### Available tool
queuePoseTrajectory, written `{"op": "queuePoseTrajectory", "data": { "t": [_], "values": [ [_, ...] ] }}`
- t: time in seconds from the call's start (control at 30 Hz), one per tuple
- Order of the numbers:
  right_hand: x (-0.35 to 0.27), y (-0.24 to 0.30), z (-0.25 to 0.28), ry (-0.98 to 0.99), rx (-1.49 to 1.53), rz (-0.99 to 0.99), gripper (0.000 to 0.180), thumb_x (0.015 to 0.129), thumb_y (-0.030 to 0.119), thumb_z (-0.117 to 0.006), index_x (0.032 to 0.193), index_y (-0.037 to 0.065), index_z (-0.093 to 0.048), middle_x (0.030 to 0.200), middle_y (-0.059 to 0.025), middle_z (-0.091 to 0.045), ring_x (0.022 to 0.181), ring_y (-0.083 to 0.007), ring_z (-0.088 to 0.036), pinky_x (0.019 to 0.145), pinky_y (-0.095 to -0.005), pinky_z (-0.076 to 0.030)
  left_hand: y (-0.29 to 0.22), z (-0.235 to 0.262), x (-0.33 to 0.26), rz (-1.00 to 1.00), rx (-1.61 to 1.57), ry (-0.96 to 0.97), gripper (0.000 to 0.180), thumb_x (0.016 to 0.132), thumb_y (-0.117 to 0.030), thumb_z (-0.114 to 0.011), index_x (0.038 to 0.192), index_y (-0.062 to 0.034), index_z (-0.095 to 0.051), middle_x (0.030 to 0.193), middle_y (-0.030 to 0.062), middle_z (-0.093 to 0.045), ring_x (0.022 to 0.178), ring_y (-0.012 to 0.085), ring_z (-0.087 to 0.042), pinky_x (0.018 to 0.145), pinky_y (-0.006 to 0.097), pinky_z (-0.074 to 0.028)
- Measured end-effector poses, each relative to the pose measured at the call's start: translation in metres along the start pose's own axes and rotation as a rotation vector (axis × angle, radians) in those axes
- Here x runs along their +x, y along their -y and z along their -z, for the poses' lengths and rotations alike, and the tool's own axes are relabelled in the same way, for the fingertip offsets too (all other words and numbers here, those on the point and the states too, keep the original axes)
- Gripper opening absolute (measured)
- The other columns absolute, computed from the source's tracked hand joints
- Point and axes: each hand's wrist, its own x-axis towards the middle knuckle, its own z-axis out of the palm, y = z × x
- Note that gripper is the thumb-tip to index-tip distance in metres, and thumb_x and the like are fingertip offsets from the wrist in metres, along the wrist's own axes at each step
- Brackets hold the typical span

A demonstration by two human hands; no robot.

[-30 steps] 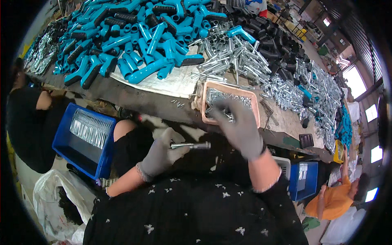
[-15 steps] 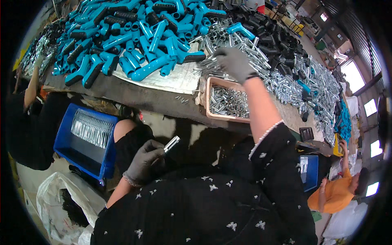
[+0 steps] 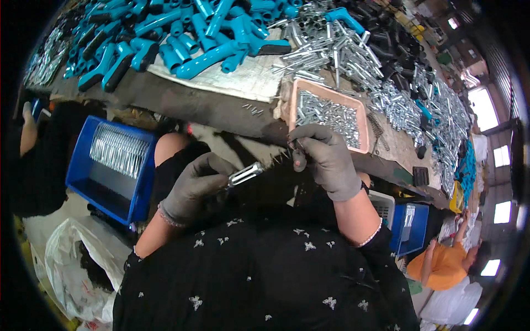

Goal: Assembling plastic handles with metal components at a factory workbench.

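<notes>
My left hand (image 3: 196, 185) is closed around one end of a slotted, shiny metal tube (image 3: 246, 174), whose free end points right. Facing it, my right hand (image 3: 328, 160) is closed in a pinch with the fingertips a short way from the tube. What sits in that pinch is too small and blurred to name; thin bright bits show beside the fingertips. Both hands wear grey gloves. Just beyond the right hand, a pink tray (image 3: 361, 118) full of small metal pins rests on the bench edge.
Teal pistol-shaped housings (image 3: 215, 58) heap up at the far left of the bench (image 3: 182, 96). Metal tubes (image 3: 342, 52) and black parts (image 3: 386, 49) pile up to the right. A blue bin (image 3: 105, 179) of tubes stands left. A co-worker in orange (image 3: 439, 265) sits right.
My right hand has come back from the tube pile toward my left hand and closed in a pinch. The left hand has shifted slightly right and up with the metal tube.
</notes>
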Motion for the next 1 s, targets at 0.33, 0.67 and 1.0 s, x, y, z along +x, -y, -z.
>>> {"op": "queuePoseTrajectory", "data": {
  "t": [0.33, 0.67, 1.0],
  "values": [
    [-0.001, -0.047, -0.057, 0.194, -0.396, 0.072, 0.02, 0.094, 0.002, -0.055, 0.107, -0.004, -0.068, 0.098, -0.0117, -0.063, 0.07, -0.0136, -0.062, 0.065, -0.0271, -0.051, -0.002, 0.009, -0.029, -0.018, 0.257, 0.069, 0.033, 0.091, -0.01, -0.069, 0.121, -0.0014, -0.057, 0.112, 0.0052, -0.063, 0.089, 0.0111, -0.059, 0.074, 0.026, -0.049],
    [-0.001, -0.071, -0.025, 0.161, -0.542, 0.0, 0.028, 0.095, 0.001, -0.058, 0.122, -0.001, -0.062, 0.108, -0.0115, -0.065, 0.084, -0.0147, -0.063, 0.074, -0.0272, -0.052, -0.035, 0.238, -0.063, -0.284, 1.04, -1.07, 0.026, 0.09, -0.015, -0.062, 0.112, -0.006, -0.073, 0.102, 0.0188, -0.072, 0.088, 0.0269, -0.071, 0.081, 0.035, -0.053],
    [-0.032, -0.103, 0.03, -0.098, -0.534, -0.088, 0.025, 0.097, 0.009, -0.056, 0.117, -0.003, -0.064, 0.105, -0.0115, -0.068, 0.085, -0.0146, -0.064, 0.075, -0.0264, -0.05, -0.011, 0.323, -0.015, 0.156, 1.983, -0.717, 0.016, 0.083, -0.019, -0.068, 0.091, -0.0085, -0.078, 0.093, 0.0116, -0.074, 0.088, 0.0295, -0.071, 0.082, 0.042, -0.053]
  ]
}}
